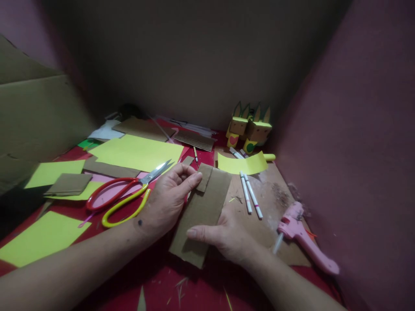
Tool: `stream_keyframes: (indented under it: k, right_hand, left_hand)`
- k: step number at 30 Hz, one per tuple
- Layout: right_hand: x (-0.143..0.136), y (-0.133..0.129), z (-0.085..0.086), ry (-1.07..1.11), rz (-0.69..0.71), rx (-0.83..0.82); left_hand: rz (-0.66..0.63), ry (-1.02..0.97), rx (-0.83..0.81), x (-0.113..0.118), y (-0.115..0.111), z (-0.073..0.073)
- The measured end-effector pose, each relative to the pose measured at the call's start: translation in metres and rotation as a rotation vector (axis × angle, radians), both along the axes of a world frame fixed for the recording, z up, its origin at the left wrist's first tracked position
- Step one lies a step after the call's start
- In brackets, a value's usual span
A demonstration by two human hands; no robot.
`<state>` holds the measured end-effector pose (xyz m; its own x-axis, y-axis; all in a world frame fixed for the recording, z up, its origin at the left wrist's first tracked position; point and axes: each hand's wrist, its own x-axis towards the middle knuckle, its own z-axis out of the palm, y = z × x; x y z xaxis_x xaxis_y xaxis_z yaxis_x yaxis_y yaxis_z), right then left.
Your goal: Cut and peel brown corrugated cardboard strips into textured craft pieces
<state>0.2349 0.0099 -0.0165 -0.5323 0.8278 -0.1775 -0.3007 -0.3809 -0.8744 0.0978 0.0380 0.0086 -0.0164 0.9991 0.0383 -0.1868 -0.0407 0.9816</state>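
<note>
A long brown cardboard strip (207, 211) is tilted between my hands. My left hand (171, 194) pinches a small cardboard piece (205, 178) against the strip's upper end, thumb on top. Lower down, my right hand (227, 235) grips the strip from its right side, its thumb across the front and its other fingers hidden behind. Scissors (147, 177) with one red and one yellow handle lie open just left of my left hand.
Yellow paper sheets (139, 151) and cardboard scraps (69, 183) cover the left. White markers (249, 194) and a pink glue gun (298, 233) lie on a cardboard board (269, 185) at right. Small cardboard figures (251, 129) stand behind; walls flank the red table (155, 276).
</note>
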Motion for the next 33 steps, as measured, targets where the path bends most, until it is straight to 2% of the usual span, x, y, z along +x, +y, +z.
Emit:
stream_keyframes:
  k: [27,33]
  right_hand:
    - [-0.002,-0.0026,-0.009,-0.039,-0.012,0.054]
    - [-0.0001,-0.002,-0.0053,-0.067,0.0,0.066]
  left_hand:
    - [0.006,0.025,0.023,-0.0041,-0.0073,-0.001]
    - [0.006,-0.015,0.015,-0.0033,-0.0041,-0.0007]
